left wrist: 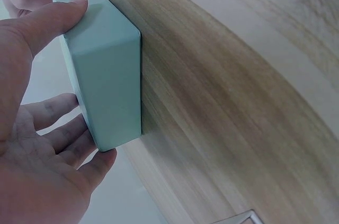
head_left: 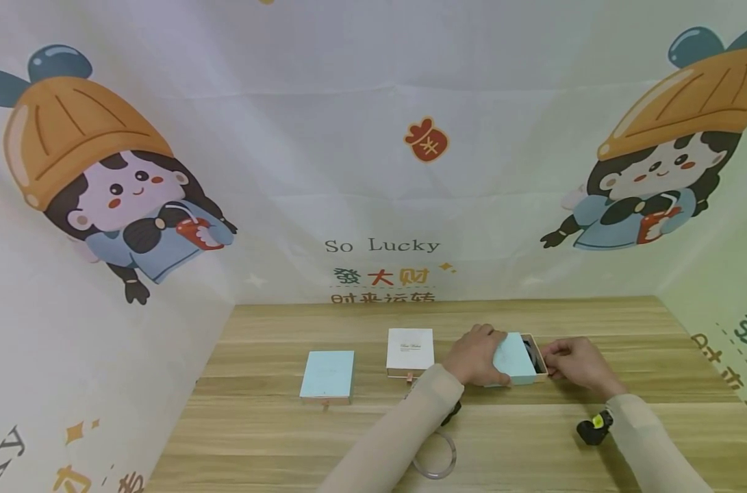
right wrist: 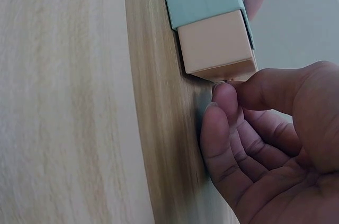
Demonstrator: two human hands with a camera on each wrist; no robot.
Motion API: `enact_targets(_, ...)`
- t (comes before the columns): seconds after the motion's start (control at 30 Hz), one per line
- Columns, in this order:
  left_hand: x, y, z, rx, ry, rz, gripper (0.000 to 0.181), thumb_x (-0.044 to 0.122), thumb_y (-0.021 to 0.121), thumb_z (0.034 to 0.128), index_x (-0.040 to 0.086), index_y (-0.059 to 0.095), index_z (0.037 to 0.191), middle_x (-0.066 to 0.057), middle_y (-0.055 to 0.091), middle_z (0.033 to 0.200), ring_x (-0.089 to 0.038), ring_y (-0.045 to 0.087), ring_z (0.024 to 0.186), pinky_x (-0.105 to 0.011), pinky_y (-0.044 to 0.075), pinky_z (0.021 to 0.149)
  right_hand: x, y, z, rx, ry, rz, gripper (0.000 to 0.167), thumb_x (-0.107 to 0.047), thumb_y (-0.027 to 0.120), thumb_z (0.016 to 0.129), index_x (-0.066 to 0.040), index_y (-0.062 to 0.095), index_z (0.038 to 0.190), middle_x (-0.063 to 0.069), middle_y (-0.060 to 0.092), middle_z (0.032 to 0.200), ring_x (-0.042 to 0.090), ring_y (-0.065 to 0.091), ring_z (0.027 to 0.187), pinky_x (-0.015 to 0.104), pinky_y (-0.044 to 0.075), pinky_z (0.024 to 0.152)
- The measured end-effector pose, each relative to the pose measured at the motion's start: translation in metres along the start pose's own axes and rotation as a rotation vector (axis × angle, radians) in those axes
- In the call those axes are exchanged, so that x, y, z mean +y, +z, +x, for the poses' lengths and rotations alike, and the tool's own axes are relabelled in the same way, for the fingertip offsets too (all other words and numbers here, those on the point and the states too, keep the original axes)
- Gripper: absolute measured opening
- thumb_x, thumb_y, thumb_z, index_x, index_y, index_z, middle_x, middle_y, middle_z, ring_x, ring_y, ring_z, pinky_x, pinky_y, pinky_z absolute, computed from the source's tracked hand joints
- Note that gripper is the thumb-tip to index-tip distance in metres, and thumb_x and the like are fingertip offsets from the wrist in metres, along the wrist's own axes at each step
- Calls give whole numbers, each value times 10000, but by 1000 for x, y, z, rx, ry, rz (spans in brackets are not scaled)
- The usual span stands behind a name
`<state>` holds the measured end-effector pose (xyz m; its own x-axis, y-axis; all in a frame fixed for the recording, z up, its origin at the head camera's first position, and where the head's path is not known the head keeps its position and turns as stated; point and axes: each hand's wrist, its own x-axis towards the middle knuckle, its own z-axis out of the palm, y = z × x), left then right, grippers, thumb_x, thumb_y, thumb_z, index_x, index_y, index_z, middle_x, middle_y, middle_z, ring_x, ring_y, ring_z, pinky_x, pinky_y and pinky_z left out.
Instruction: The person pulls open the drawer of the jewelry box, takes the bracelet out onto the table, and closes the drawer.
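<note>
A light turquoise drawer box (head_left: 513, 357) lies on the right part of the table, its inner drawer (right wrist: 214, 44) pulled partly out of the sleeve to the right. Something dark shows inside the drawer's exposed part. My left hand (head_left: 474, 356) grips the sleeve from the left, thumb on the near side and fingers on the far side. At the drawer's end, my right hand (head_left: 576, 361) pinches the pull tab between thumb and index finger; the tab itself is mostly hidden by the fingertips.
A white drawer box (head_left: 410, 350) with a pull tab stands left of my left hand. Farther left lies another light turquoise box (head_left: 328, 373). A clear bangle (head_left: 436, 476) rests near my left sleeve. Behind the wooden table (head_left: 256, 438) hangs a printed cloth (head_left: 324, 150).
</note>
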<state>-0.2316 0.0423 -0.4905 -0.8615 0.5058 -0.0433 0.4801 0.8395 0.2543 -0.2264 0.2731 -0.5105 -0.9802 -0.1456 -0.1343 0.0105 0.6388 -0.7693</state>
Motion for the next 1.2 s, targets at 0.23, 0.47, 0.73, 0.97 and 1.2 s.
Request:
enact_targets(0.23, 0, 1, -1, 1, 0, 4, 877, 537, 840, 788, 204, 493, 1521, 47, 555, 1444, -84, 509, 1260, -195, 454, 1026, 2, -3, -2, 2, -7, -5, 231, -36, 554, 988, 136, 685, 1070, 86, 729, 822, 144, 668, 713, 286, 590, 630)
enact_targets(0.47, 0, 0, -1, 5, -8, 5, 869, 533, 841, 788, 210, 498, 1518, 52, 557, 1440, -81, 513, 1250, -196, 462, 1011, 3, -5, -3, 4, -11, -7, 246, -41, 553, 984, 145, 680, 1082, 92, 732, 830, 138, 667, 709, 276, 589, 629)
enact_targets(0.73, 1, -2, -2, 2, -11, -8, 871, 527, 847, 786, 205, 500, 1517, 46, 555, 1446, -86, 513, 1259, -201, 461, 1018, 3, -8, -3, 2, 5, -3, 242, -39, 549, 995, 144, 679, 1085, 81, 722, 821, 141, 663, 717, 280, 591, 633)
enact_targets(0.97, 0, 0, -1, 1, -14, -4, 877, 526, 845, 789, 206, 490, 1525, 45, 547, 1453, -89, 508, 1270, -199, 456, 1020, 2, -9, -4, 3, 5, -7, 240, -39, 554, 987, 141, 683, 1081, 71, 723, 813, 140, 665, 712, 279, 591, 629)
enact_targets(1.2, 1, 0, -1, 1, -18, 6, 877, 531, 844, 788, 212, 490, 1524, 50, 545, 1456, -87, 505, 1287, -194, 450, 1033, 4, -11, -4, 7, -1, -12, 238, -31, 548, 986, 146, 681, 1070, 79, 718, 810, 145, 660, 711, 278, 587, 625)
